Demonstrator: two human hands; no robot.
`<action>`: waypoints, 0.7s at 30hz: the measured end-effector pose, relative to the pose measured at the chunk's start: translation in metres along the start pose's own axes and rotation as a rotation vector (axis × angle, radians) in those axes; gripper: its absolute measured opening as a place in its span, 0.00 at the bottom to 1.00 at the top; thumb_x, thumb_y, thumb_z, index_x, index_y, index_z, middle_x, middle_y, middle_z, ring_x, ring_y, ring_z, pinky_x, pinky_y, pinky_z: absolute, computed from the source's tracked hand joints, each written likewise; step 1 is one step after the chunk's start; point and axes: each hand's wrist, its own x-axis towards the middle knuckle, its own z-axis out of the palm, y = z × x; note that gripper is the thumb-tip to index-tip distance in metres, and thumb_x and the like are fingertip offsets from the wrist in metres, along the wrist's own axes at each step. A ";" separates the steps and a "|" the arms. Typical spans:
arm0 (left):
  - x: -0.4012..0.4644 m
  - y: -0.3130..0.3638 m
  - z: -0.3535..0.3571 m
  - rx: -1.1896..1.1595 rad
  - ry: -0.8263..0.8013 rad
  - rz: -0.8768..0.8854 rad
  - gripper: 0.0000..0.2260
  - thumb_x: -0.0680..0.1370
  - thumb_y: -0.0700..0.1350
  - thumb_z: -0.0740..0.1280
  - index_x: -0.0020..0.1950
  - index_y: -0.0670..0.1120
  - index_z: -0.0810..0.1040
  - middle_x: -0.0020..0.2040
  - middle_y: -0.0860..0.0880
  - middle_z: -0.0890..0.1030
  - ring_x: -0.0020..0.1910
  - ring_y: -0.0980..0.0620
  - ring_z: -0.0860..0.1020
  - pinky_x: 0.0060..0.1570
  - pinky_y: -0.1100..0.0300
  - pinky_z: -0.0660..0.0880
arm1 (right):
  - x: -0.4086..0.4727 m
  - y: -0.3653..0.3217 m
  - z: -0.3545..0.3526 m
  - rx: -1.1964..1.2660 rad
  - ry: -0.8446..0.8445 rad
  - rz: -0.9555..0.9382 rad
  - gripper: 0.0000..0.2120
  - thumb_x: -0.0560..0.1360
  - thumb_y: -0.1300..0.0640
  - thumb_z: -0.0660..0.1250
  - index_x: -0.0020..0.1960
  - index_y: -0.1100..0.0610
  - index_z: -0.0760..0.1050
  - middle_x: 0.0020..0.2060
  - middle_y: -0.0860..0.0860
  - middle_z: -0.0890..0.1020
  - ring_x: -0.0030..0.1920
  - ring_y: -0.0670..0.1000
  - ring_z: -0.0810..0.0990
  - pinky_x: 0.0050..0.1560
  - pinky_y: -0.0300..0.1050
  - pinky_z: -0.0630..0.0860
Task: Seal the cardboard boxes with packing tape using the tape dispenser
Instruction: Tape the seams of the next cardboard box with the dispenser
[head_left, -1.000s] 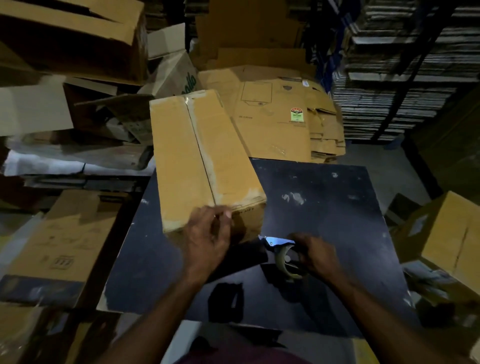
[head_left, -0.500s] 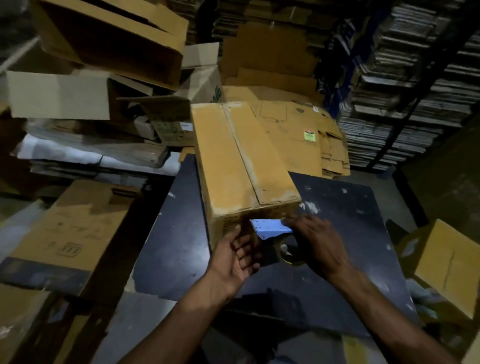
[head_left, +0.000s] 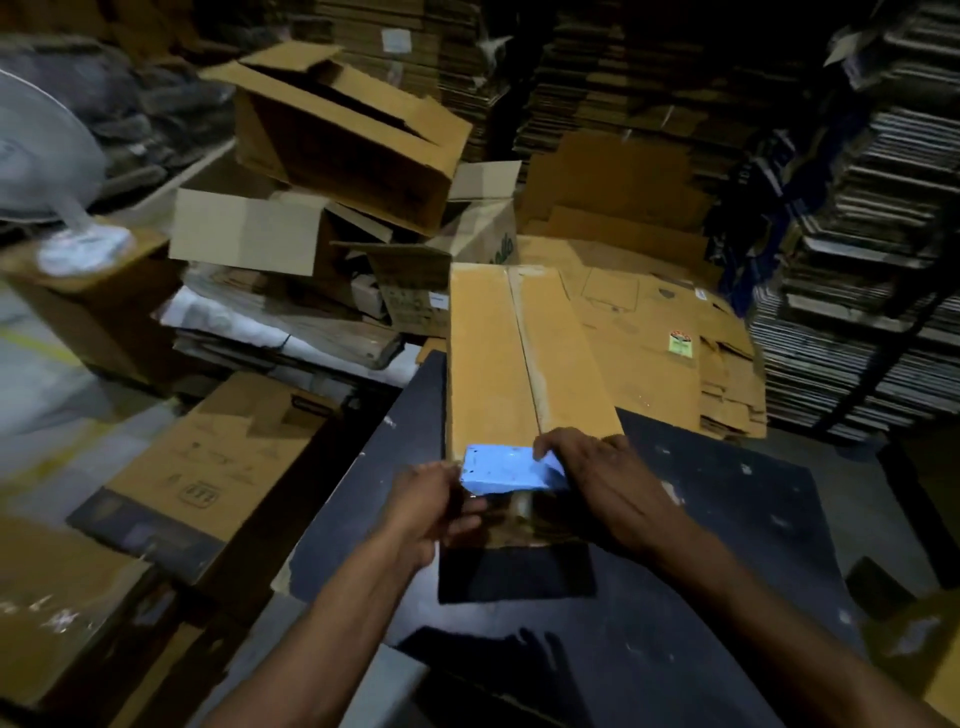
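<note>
Step in hand, as judged: starting a tape run at the near end of the cardboard box (head_left: 524, 358), which lies lengthwise on the dark table (head_left: 727, 519), its centre seam running away from the person. The right hand (head_left: 608, 483) grasps the tape dispenser (head_left: 506, 470), fingers curled over its flat blue plate, held against the box's near top edge. The left hand (head_left: 426, 499) is beside the dispenser; whether it pinches the tape end cannot be told, being blurred. Next move likely calls for anchoring tape on the near face, then a straight pull along the seam. Board is matte, corrugated, scuffed along the seam; tape glossy
</note>
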 end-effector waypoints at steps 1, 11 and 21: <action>0.003 0.006 -0.003 0.045 0.057 0.056 0.11 0.84 0.39 0.62 0.51 0.41 0.84 0.38 0.45 0.87 0.30 0.52 0.83 0.29 0.61 0.78 | 0.007 0.001 -0.002 0.029 -0.086 -0.019 0.29 0.76 0.54 0.72 0.69 0.39 0.60 0.61 0.48 0.74 0.47 0.58 0.79 0.47 0.51 0.70; 0.030 0.003 -0.040 0.051 0.271 0.115 0.04 0.79 0.40 0.72 0.49 0.41 0.86 0.39 0.45 0.81 0.32 0.52 0.70 0.29 0.60 0.75 | 0.050 0.068 -0.031 0.029 -0.274 -0.269 0.36 0.77 0.43 0.72 0.78 0.28 0.57 0.48 0.49 0.74 0.45 0.52 0.75 0.47 0.52 0.75; 0.038 -0.008 -0.033 0.041 0.342 0.124 0.09 0.77 0.46 0.76 0.44 0.41 0.83 0.37 0.47 0.80 0.34 0.51 0.71 0.31 0.59 0.71 | 0.049 0.084 -0.021 -0.090 -0.370 -0.202 0.31 0.79 0.40 0.67 0.78 0.31 0.59 0.48 0.49 0.71 0.44 0.51 0.73 0.47 0.51 0.75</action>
